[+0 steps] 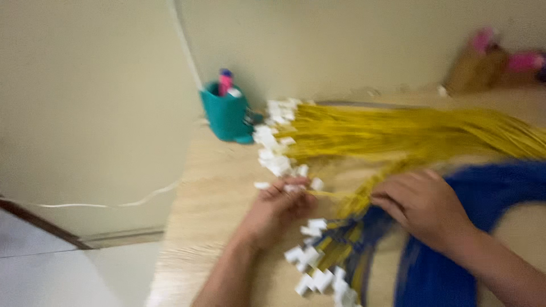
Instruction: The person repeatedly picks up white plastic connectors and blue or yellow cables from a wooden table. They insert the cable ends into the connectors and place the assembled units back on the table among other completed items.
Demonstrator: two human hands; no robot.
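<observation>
Yellow wires [398, 133] with white plugs [276, 145] at their ends, spread in a thick bundle across a pale wooden table [210, 210], plugs toward the wall. Blurred throughout, so fine detail lost.

At far left, beige wall [85, 102] with a thin white cord [114, 203] running along it, and a strip of pale floor [57, 278] below. Next, against the wall at the table's back edge, a teal cup [227, 116] holding pens, just beside the plug ends of the yellow bundle.

Further right, left hand [278, 207] resting on the table, fingers curled and pinched on one white plug [294, 187] with its yellow wire trailing off to the right. Below that hand, a second cluster of white plugs [315, 273] on yellow and blue wires, lying near the table's front edge.

Right of centre, right hand [424, 207] palm down, fingers bent and pressed into the place where yellow wires meet blue wires [455, 273]; hard to tell whether gripping a strand or only resting on the heap. Blue wires curving from under that hand toward the right edge and down to the front.

At far right, near the wall, a brown and pink shape [495, 59], too blurred to identify.
</observation>
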